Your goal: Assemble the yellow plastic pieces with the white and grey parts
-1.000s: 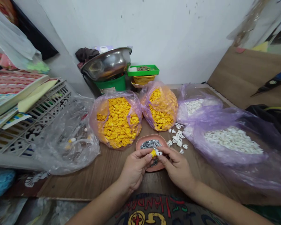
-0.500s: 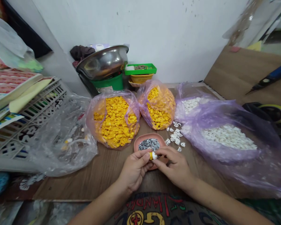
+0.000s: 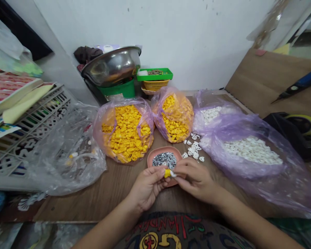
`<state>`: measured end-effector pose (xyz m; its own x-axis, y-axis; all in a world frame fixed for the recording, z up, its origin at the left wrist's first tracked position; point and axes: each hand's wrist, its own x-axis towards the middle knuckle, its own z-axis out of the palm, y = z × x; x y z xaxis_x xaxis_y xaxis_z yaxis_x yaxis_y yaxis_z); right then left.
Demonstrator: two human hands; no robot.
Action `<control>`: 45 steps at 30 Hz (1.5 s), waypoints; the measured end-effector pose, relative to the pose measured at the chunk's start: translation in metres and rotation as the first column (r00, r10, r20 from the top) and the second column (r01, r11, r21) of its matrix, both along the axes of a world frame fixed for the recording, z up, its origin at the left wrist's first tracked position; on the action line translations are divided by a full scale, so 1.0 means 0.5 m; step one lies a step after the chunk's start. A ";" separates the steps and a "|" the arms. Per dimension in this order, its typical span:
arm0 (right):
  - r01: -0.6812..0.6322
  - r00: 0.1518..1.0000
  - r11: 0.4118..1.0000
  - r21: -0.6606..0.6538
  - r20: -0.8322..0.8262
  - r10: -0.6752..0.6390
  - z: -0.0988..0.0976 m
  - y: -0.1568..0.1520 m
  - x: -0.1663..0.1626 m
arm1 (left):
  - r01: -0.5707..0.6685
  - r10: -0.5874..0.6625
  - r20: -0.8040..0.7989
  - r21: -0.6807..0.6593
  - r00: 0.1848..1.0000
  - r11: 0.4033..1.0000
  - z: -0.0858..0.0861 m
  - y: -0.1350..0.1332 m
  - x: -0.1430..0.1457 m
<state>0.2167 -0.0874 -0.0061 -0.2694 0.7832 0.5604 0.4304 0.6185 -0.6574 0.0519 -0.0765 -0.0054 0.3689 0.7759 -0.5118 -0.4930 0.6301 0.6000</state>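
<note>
My left hand (image 3: 146, 185) and my right hand (image 3: 194, 178) meet over the near edge of a small pink dish (image 3: 155, 155) holding tiny grey beads (image 3: 164, 159). Between the fingertips of both hands sits a small yellow piece (image 3: 167, 172) joined to a white piece (image 3: 172, 174). Both hands pinch it, fingers closed. Loose white pieces (image 3: 193, 151) lie on the wooden table (image 3: 114, 190) just right of the dish.
Two pink bags of yellow pieces (image 3: 125, 133) (image 3: 175, 117) stand behind the dish. Purple bags of white pieces (image 3: 251, 150) (image 3: 209, 114) fill the right. A crumpled clear bag (image 3: 67, 152) lies left, beside a plastic crate (image 3: 33, 121). A steel bowl (image 3: 111, 65) and green tray (image 3: 155, 73) sit at the wall.
Both hands have kept pinching the yellow and white pieces, pressing them closer together; the white piece shows less now. The view has shifted slightly.
</note>
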 end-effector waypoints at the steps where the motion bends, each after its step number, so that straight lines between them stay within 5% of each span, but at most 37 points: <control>1: -0.057 0.998 0.998 -0.007 0.029 0.057 -0.002 0.002 0.000 | 0.025 -0.025 0.019 0.001 1.000 1.000 0.000 0.001 0.000; 12: -0.121 0.989 0.973 -0.195 -0.113 0.100 -0.014 -0.007 -0.016 | 0.059 -0.060 0.096 0.017 0.994 0.998 0.000 0.001 0.000; 23: 0.074 0.952 0.929 -0.363 -0.251 -0.174 -0.004 -0.015 -0.032 | 0.027 -0.031 0.066 0.054 0.997 0.998 -0.001 -0.002 0.001; 32: -0.031 0.979 0.970 -0.240 -0.204 -0.019 0.000 -0.009 -0.023 | -0.019 0.020 -0.028 0.052 0.999 0.998 -0.003 -0.009 0.001; 38: 0.013 0.974 0.972 -0.235 -0.215 -0.066 -0.009 -0.010 -0.023 | -0.012 0.019 -0.062 0.113 0.998 0.994 -0.010 -0.014 0.001; 45: 0.168 0.985 0.978 0.125 -0.049 -0.163 -0.017 -0.021 -0.025 | 0.052 -0.003 -0.142 0.338 0.990 0.940 -0.012 -0.014 0.003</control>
<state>0.2040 -0.0976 -0.0146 -0.1182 0.7362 0.6663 0.5097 0.6208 -0.5956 0.0534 -0.0835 -0.0114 0.3373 0.9030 -0.2660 -0.3760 0.3883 0.8413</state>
